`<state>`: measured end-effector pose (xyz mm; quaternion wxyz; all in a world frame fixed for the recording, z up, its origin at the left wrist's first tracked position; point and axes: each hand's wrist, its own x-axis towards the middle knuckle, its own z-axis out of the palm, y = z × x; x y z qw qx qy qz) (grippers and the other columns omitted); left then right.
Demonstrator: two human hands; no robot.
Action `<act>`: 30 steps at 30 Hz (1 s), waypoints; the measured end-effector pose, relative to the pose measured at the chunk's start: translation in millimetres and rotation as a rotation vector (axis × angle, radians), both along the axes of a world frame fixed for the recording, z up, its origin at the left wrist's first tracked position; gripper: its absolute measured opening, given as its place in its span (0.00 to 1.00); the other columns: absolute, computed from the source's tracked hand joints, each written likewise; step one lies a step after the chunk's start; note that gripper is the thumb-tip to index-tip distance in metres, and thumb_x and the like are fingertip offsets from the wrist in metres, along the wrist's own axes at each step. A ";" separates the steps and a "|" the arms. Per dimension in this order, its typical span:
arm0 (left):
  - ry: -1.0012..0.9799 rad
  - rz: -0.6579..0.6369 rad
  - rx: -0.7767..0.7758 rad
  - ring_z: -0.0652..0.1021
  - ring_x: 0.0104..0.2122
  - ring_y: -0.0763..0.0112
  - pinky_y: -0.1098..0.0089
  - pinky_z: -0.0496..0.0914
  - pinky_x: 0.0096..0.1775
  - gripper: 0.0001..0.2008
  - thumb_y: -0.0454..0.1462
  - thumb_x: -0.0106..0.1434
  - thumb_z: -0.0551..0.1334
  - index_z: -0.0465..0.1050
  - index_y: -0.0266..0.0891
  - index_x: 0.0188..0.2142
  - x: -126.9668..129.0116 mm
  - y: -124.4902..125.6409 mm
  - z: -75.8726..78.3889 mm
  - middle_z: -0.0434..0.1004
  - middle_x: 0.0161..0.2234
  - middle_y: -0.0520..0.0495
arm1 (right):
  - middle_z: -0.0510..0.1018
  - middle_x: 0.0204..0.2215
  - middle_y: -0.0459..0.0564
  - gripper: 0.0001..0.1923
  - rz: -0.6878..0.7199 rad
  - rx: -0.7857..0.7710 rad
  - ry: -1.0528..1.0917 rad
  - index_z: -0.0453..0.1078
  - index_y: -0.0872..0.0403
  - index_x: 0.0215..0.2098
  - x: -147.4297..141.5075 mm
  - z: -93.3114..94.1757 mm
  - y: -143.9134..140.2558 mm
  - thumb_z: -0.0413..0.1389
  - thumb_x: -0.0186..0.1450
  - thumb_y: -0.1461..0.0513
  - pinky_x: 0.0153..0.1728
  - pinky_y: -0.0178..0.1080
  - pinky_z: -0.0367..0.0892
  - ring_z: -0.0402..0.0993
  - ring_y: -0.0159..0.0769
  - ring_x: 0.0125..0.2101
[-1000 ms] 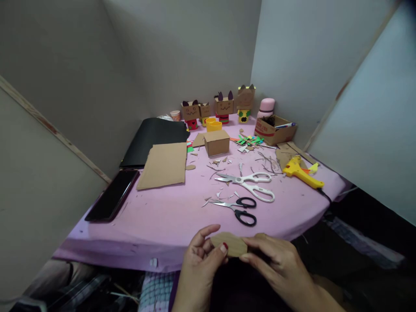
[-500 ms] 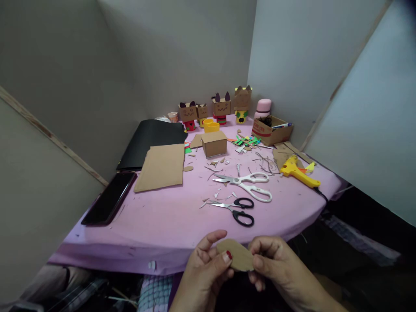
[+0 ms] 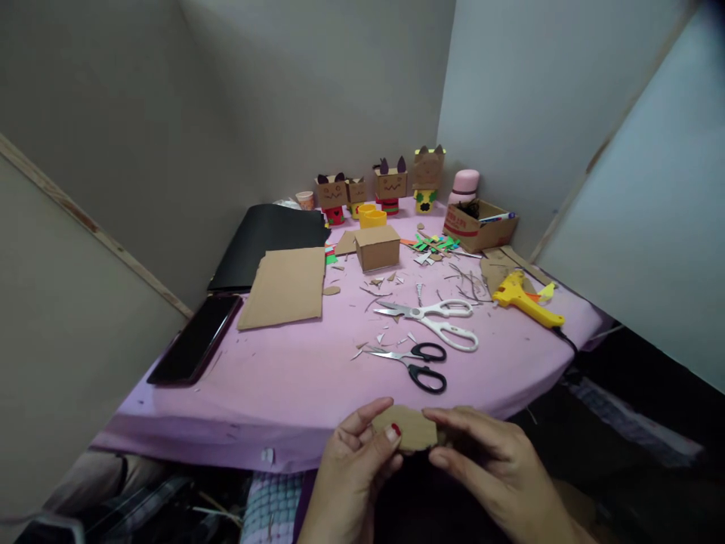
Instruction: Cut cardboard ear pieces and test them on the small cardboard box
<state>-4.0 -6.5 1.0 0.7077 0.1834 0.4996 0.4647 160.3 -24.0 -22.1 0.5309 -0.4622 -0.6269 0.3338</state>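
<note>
The left hand (image 3: pixel 354 465) is clamped on one card piece (image 3: pixel 418 431) at the surface's (image 3: pixel 254 393) near edge, right hand (image 3: pixel 498 457) beside it, grip undeterminable; beyond: two scissors (image 3: pixel 418 313), four figures (image 3: pixel 390 184), one carton (image 3: pixel 485 239), print illegible.

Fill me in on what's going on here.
Someone's left hand pinches a small cardboard piece, thumb on top; the right hand is at its other end. Black-handled scissors and white-handled scissors lie open on the pink tablecloth among scraps. A cardboard box sits beyond them, a yellow glue gun to the right, and box-headed figures stand at the back.
</note>
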 end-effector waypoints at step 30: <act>0.018 0.004 0.055 0.82 0.29 0.67 0.72 0.73 0.35 0.19 0.37 0.37 0.78 0.80 0.38 0.31 0.0 -1.3 -13.2 0.84 0.27 0.45 | 0.81 0.28 0.47 0.12 -0.064 0.374 -0.284 0.71 0.53 0.47 0.1 1.2 3.2 0.58 0.66 0.60 0.28 0.28 0.73 0.78 0.30 0.25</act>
